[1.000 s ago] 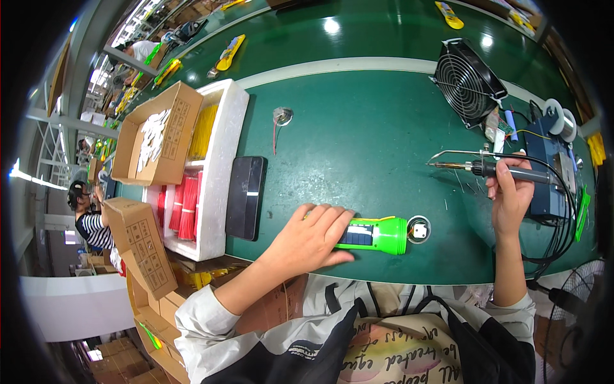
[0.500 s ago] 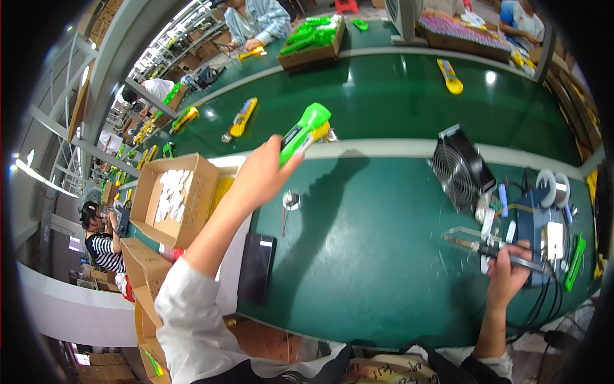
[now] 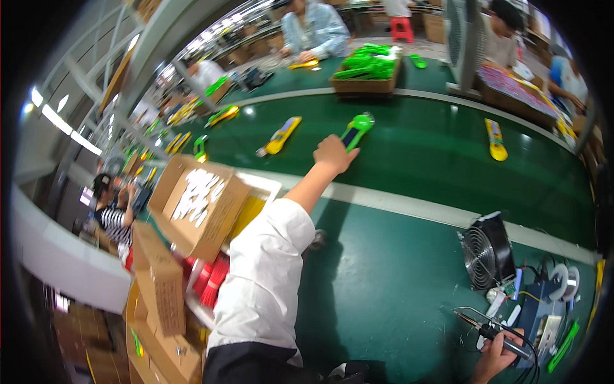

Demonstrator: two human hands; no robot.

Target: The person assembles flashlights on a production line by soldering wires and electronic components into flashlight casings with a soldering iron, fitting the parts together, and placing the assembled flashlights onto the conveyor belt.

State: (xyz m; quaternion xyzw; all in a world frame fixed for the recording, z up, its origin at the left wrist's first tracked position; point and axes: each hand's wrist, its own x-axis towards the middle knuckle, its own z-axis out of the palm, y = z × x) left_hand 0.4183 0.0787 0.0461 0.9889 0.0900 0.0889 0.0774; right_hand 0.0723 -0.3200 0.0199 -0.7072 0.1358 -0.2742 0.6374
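Note:
My left hand (image 3: 334,155) reaches over the green belt and is closed on the lower end of a green plastic handheld casing (image 3: 359,130). A dark panel runs along the casing, and its rounded head points away from me. Whether the casing rests on the belt cannot be made out. At the lower right, my right hand (image 3: 495,355) is closed around a soldering iron (image 3: 505,342), its tip pointing left, with a bent metal wire above it. A yellow casing (image 3: 281,136) lies on the belt left of my left hand, and another yellow casing (image 3: 495,139) lies farther right.
An open carton of white parts (image 3: 199,195) stands left of my arm, near red wire bundles (image 3: 211,281). A black fan (image 3: 487,251), a blue soldering station (image 3: 536,310) and solder spools (image 3: 566,281) stand right. Across the belt, people work beside a box of green casings (image 3: 364,73).
My left hand has moved forward with the green casing, from above the bench edge to over the belt. The whole view has shifted. My right hand still holds the soldering iron.

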